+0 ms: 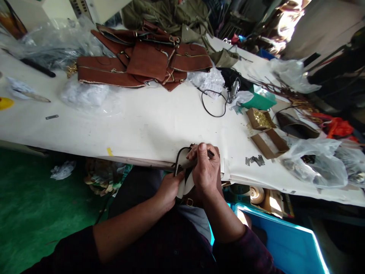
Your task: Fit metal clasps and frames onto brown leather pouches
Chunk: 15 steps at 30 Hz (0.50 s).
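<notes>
At the table's front edge, in my lap, lies a partly made brown leather piece (219, 182) with a pale lining, a dark curved edge and a small buckle (189, 202). My left hand (170, 187) grips its left side, thumb on top. My right hand (205, 169) is closed in a fist over the right side, thumb raised. A short dark end (210, 153) sticks out of this fist; I cannot make out what the rest of it is. The fingers hide much of the piece between the hands.
Brown leather bags (148, 61) lie at the back of the white table (159, 121). To the right are small cardboard boxes (269, 144), dark metal plates (254, 160) and a plastic bag (319, 163). A blue crate (288, 236) stands below on the right.
</notes>
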Each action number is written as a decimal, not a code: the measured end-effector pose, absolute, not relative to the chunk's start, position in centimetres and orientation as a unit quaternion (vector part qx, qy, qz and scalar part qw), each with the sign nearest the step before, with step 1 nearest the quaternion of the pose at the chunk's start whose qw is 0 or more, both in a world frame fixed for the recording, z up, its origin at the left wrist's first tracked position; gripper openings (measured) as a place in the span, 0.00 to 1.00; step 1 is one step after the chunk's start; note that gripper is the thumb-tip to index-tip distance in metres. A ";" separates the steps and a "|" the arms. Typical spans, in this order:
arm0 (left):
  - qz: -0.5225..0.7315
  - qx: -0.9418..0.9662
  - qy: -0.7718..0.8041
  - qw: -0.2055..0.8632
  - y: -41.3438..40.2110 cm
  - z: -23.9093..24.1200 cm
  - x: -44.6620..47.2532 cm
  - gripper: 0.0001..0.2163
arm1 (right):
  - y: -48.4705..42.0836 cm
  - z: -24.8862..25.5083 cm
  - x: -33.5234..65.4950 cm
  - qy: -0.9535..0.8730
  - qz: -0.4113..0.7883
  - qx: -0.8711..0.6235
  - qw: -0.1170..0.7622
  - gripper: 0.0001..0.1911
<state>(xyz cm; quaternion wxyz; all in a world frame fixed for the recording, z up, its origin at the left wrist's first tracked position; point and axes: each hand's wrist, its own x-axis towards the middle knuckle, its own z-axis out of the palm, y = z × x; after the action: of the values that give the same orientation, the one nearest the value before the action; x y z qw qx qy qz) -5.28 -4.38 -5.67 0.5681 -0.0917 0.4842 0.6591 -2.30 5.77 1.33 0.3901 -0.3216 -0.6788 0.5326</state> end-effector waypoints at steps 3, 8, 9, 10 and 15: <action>0.663 -0.097 0.485 0.562 -4.3 -5.8 -5.2 0.21 | 6.0 1.3 -2.6 -0.684 0.520 -0.345 0.378 0.26; 0.659 -0.107 0.485 0.564 -4.3 -5.8 -5.4 0.21 | 5.9 1.3 -2.7 -0.692 0.523 -0.335 0.369 0.26; 0.657 -0.108 0.484 0.568 -4.3 -5.6 -5.4 0.22 | 5.8 1.3 -2.7 -0.691 0.526 -0.327 0.373 0.26; 0.655 -0.108 0.481 0.572 -4.4 -5.4 -5.5 0.22 | 5.7 1.2 -2.6 -0.689 0.529 -0.319 0.378 0.26; 0.649 -0.089 0.480 0.584 -4.4 -4.6 -5.4 0.24 | 5.1 0.8 -2.1 -0.688 0.538 -0.303 0.382 0.23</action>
<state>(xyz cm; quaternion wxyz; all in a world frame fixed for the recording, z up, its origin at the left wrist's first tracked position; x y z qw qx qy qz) -5.38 -4.36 -4.59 0.5836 -0.0894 0.4797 0.6491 -2.06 5.06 0.84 0.3824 -0.3033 -0.6875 0.5377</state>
